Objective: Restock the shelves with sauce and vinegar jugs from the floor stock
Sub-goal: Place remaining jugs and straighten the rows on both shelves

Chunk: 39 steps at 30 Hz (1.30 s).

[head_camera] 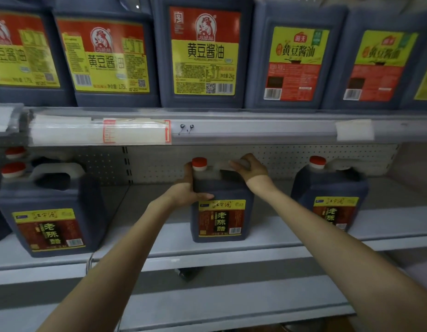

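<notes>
1. Head view (the only view). The jug (219, 212) stands upright on the lower shelf (160, 238), towards its front edge. It sits in the gap between the left jug (49, 216) and the right jug (327, 188), apart from both.
2. Left hand (187, 190): clasps the jug's left shoulder, with the thumb across the front just above the label and the fingers round the side below the red cap (199, 163).
3. Right hand (249, 168): fingers curled round the top handle, wrist above the jug's body.
4. Progress, as a judgement:
   - The jug looks seated on the shelf but is not yet let go, so this is the placing or squaring-up step.
   - The upper shelf is full across its width with soy jugs (203, 53).
   - The lower shelf has three jugs at the front, wide gaps between them and bare depth behind, so a good deal of restocking is left.
   - The floor stock is out of frame, so the remaining count is unknown.
5. Writing:
   - The lower jugs read 老陈醋. The brand script above it is too stylised to read.
   - The upper jugs read 黄豆酱油. The middle one adds 净含量 2kg, and its left neighbour reads 1.75L.
   - The two on the right carry a green-and-red label with a blurred logo.
   - The rail (267, 131) has "9.9" handwritten on it.
   - The price tag (136, 131) is unreadable.
</notes>
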Available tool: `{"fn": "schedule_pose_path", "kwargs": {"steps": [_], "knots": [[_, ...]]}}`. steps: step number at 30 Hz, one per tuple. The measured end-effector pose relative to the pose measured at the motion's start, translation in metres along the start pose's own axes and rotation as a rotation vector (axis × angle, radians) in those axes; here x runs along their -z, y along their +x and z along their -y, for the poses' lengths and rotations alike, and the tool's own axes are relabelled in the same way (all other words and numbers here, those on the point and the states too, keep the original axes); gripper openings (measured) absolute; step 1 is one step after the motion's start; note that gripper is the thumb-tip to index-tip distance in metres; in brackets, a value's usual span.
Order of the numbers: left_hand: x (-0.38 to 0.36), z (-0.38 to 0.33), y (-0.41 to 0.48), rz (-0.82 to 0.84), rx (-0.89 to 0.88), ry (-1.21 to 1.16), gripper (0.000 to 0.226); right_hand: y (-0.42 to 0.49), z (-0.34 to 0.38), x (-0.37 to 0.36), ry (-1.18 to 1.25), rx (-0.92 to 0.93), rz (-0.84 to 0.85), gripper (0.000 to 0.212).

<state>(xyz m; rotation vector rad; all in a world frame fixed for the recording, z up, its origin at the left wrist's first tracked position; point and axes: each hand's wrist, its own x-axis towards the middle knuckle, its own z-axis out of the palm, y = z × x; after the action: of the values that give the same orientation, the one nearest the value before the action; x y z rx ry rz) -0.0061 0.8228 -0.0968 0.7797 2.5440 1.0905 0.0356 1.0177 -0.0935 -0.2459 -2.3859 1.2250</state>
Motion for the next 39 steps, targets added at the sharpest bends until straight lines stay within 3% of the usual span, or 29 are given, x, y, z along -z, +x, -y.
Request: {"fn": "schedule_pose_path", "kwargs": {"steps": [2, 5, 9, 14, 19, 25, 30, 36, 39], "knots": [[-0.013, -0.009, 0.006, 0.015, -0.023, 0.007, 0.069, -0.011, -0.012, 0.013, -0.165, 0.115, -0.058, 0.047], [-0.033, -0.024, 0.017, 0.029, -0.047, 0.014, 0.052, -0.027, -0.031, 0.031, -0.623, 0.342, -0.065, 0.073], [-0.054, -0.042, 0.029, 0.057, -0.047, 0.026, 0.047, -0.032, -0.04, 0.067, -0.961, 0.311, 0.119, 0.107], [-0.065, -0.055, 0.038, 0.124, -0.092, 0.033, 0.058, -0.029, -0.049, 0.101, -1.291, 0.343, 0.151, 0.119], [-0.075, -0.065, 0.044, 0.138, -0.141, 0.054, 0.065, -0.028, -0.06, 0.116, -1.325, 0.333, 0.113, 0.122], [-0.086, -0.075, 0.052, 0.158, -0.128, 0.102, 0.065, -0.028, -0.066, 0.127, -1.198, 0.248, 0.175, 0.124], [-0.089, -0.07, 0.054, 0.125, -0.119, 0.08, 0.086, -0.031, -0.064, 0.122, -1.257, 0.219, 0.168, 0.124], [-0.1, -0.066, 0.035, 0.053, -0.129, 0.127, 0.084, -0.051, -0.06, 0.116, -1.238, 0.161, 0.099, 0.107], [-0.11, -0.056, 0.012, -0.055, -0.133, 0.483, 0.084, -0.076, -0.064, 0.119, -1.213, 0.199, 0.084, 0.088]]}}
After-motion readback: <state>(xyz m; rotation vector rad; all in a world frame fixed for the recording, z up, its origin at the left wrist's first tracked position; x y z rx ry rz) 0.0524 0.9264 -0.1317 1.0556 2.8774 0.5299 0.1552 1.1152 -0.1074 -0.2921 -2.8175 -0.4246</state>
